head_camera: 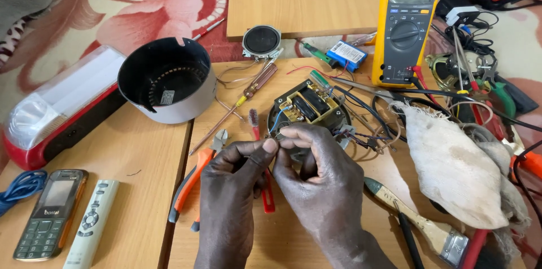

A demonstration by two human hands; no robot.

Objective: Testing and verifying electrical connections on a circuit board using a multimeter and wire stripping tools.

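Wooden table (pixel 141 150) crowded; both hands (pixel 282 178) pinch a wire (pixel 278 146) mid-table.

The round circuit assembly (pixel 307 108) lies on the table (pixel 141 150), multimeter (pixel 405 26) behind-right, cylindrical housing (pixel 166 80) left, cloth (pixel 457 167) right, pliers (pixel 195 178) front-left.

I can't make out what my left hand (pixel 234 178) and right hand (pixel 316 173) pinch between their fingertips; it is too small. My hands cover part of the round circuit assembly with yellow transformer (pixel 307 105). The wooden-handled paintbrush (pixel 420 221) runs under the dirty white cloth (pixel 451 167).
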